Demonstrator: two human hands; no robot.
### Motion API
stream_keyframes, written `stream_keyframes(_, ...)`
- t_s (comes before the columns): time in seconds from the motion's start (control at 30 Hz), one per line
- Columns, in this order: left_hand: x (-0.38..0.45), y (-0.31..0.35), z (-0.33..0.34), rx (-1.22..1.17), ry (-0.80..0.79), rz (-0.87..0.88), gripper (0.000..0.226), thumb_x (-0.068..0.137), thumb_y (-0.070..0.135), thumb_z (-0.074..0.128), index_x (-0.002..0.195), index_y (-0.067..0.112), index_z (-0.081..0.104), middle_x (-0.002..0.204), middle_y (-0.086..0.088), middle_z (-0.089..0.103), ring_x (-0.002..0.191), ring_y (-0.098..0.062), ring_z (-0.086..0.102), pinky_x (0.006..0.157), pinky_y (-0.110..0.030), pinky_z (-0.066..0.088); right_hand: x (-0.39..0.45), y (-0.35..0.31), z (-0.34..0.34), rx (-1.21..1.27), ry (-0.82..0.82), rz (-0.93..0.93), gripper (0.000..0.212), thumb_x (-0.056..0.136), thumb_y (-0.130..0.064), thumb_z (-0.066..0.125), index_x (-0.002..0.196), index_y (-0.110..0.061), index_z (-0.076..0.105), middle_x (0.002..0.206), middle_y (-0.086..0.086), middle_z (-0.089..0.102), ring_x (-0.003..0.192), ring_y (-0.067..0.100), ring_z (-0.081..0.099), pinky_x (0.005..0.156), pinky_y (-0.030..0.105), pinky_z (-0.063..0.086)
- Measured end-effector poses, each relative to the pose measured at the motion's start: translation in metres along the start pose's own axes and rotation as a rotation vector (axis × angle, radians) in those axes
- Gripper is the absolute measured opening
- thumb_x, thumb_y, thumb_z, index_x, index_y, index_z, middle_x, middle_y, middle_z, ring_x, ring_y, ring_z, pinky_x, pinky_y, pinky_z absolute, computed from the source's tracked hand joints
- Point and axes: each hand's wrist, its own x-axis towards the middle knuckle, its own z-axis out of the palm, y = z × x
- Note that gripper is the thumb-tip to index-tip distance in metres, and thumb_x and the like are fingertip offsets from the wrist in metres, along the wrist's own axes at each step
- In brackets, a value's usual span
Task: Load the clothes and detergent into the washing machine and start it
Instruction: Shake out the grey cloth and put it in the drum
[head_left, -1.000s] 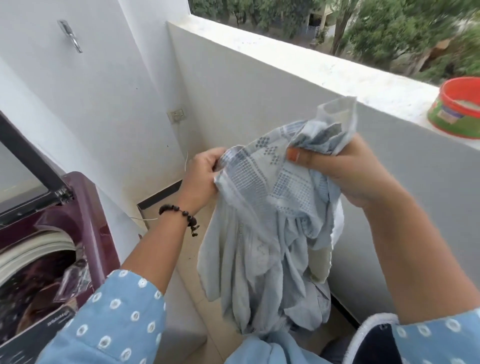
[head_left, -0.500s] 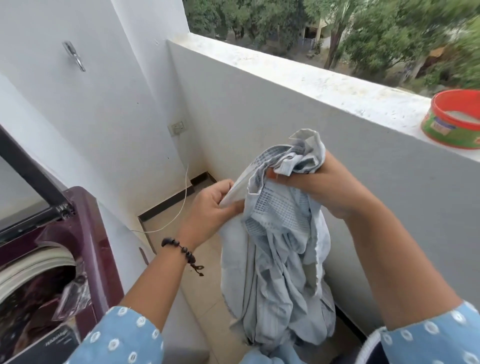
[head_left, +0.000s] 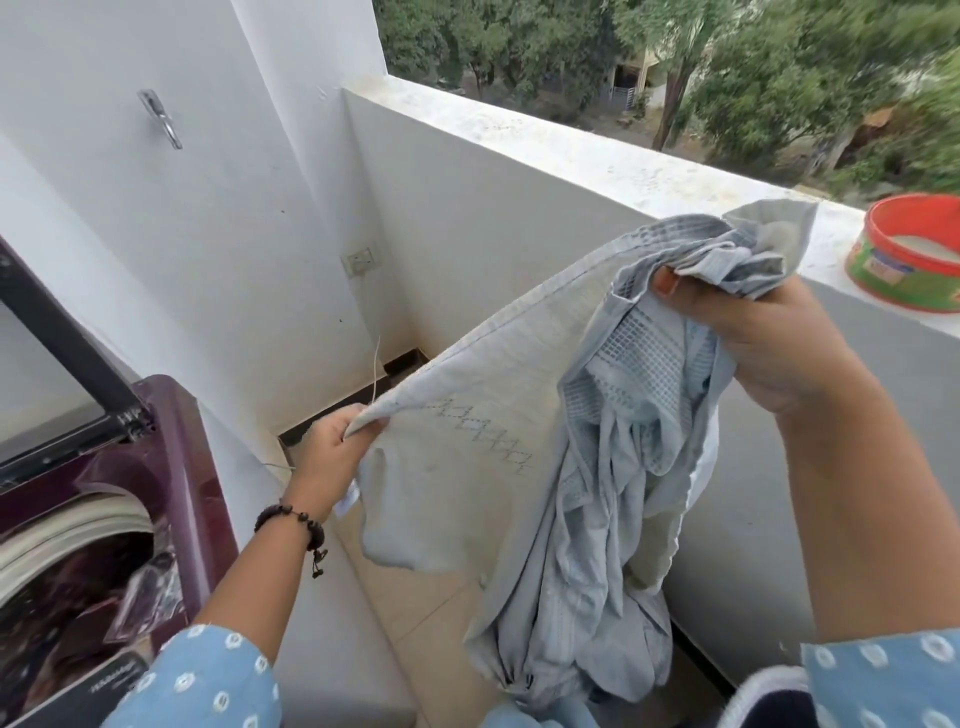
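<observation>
A pale blue-grey garment (head_left: 545, 467) hung in the air between both hands, over the tiled balcony floor (head_left: 415, 613) and to the right of the washing machine (head_left: 171, 467). Its cloth carried a woven grid pattern near the top and a stitched line of small diamonds across the stretched panel. The right hand (head_left: 769, 343) was held high, its grip closed around a bunched wad of the garment's upper part, with the thumb pressed over the folds. The left hand (head_left: 332, 447) was lower and further left, its grip pinched shut on a hemmed edge, so that a flat sheet of cloth was drawn taut between the two hands while the rest drooped in loose folds toward the floor. A dark beaded bracelet (head_left: 296, 525) circled the left wrist, and both arms ended in light blue sleeves with white dots. The maroon top-loading washing machine stood at lower left with its lid (head_left: 57, 364) raised and the drum open; what lay inside was too dark to tell. On the white parapet ledge (head_left: 545, 150) at far right sat a red-rimmed round tub (head_left: 909, 254) holding pale powder. A wall socket (head_left: 360, 261) sat on the white wall in the corner, and trees stood beyond the ledge.
</observation>
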Motion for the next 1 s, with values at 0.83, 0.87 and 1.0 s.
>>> stream_keyframes(0.83, -0.026, 0.15, 0.061, -0.275, -0.61, 0.211, 0.058, 0.071, -0.005, 0.079, 0.123, 0.009, 0.058, 0.107, -0.002, 0.072, 0.106, -0.019, 0.068, 0.088, -0.03, 0.055, -0.002, 0.015, 0.084, -0.632, -0.221, -0.38, 0.021, 0.076, -0.055, 0.067, 0.091, -0.048, 0.054, 0.105, -0.008, 0.052, 0.109, 0.017, 0.045, 0.091, 0.036, 0.042)
stream_keyframes(0.87, -0.028, 0.152, 0.062, -0.254, -0.546, 0.22, 0.044, 0.073, -0.005, 0.078, 0.113, 0.006, 0.064, 0.104, -0.008, 0.073, 0.102, -0.023, 0.069, 0.088, -0.032, 0.057, 0.0, 0.016, 0.083, -0.64, -0.206, -0.379, 0.031, 0.076, -0.061, 0.064, 0.101, -0.048, 0.053, 0.114, -0.004, 0.052, 0.116, 0.016, 0.045, 0.097, 0.042, 0.042)
stream_keyframes(1.0, -0.033, 0.153, 0.066, -0.45, -0.249, 0.145, 0.026, 0.071, 0.004, 0.079, 0.094, 0.013, 0.072, 0.094, -0.006, 0.075, 0.09, -0.022, 0.072, 0.078, -0.033, 0.058, -0.003, 0.031, 0.07, -0.386, -0.236, -0.092, 0.101, 0.062, -0.078, 0.067, 0.145, -0.046, 0.019, 0.146, -0.006, 0.038, 0.137, 0.013, 0.039, 0.11, 0.049, 0.038)
